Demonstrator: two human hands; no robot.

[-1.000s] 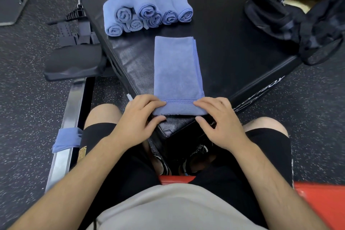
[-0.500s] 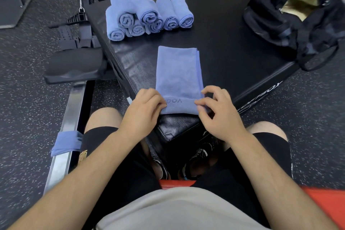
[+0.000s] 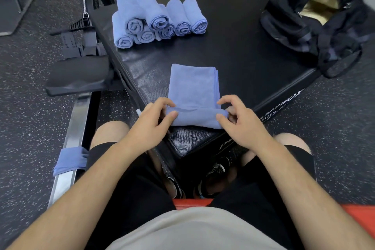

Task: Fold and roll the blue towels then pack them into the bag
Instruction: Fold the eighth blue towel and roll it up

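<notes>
Speckled dark rubber floor (image 3: pixel 334 119) surrounds a black padded box that serves as the worktop (image 3: pixel 239 50). On its near corner lies a folded blue towel (image 3: pixel 193 85), a long strip running away from the person, with its near end turned into a short roll. The left hand (image 3: pixel 150 126) pinches the left end of that roll between thumb and curled fingers. The right hand (image 3: pixel 241 126) grips the right end the same way, so both are clamped on the cloth. At the far left of the worktop sit rolled blue towels (image 3: pixel 158 20), piled in two layers with their spiral ends facing the person. A black bag (image 3: pixel 316 26) rests on the far right corner, tan lining showing, well apart from the folded strip. A draped blue towel (image 3: pixel 70 160) hangs over a metal rail (image 3: pixel 78 115) at near left.
</notes>
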